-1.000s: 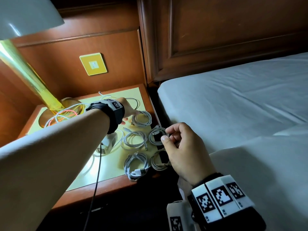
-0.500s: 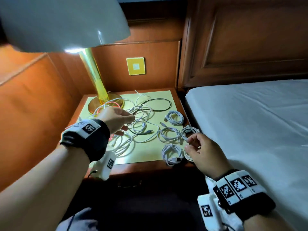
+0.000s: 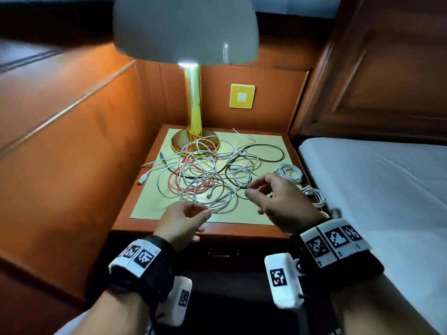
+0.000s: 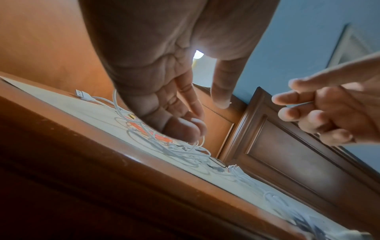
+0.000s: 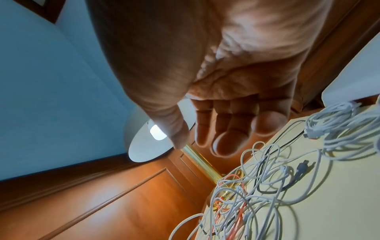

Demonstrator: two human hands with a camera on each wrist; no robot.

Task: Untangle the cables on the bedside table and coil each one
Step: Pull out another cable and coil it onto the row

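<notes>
My left hand [image 3: 181, 222] hung with loosely curled fingers holding nothing, at the near edge of the tangle of cables [image 3: 208, 175]; my right hand [image 3: 281, 201], equally relaxed and empty, hovered at the tangle's near right, beside the coiled cables [image 3: 290, 172]. The tangle lay just beyond both hands on the bedside table [image 3: 150, 204], spreading far-left toward the lamp [image 3: 193, 139]; I judged the left hand nearer its loops.

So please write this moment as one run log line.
left hand open, over tangled cables | right hand open | coiled cables at bedside table right edge
</notes>
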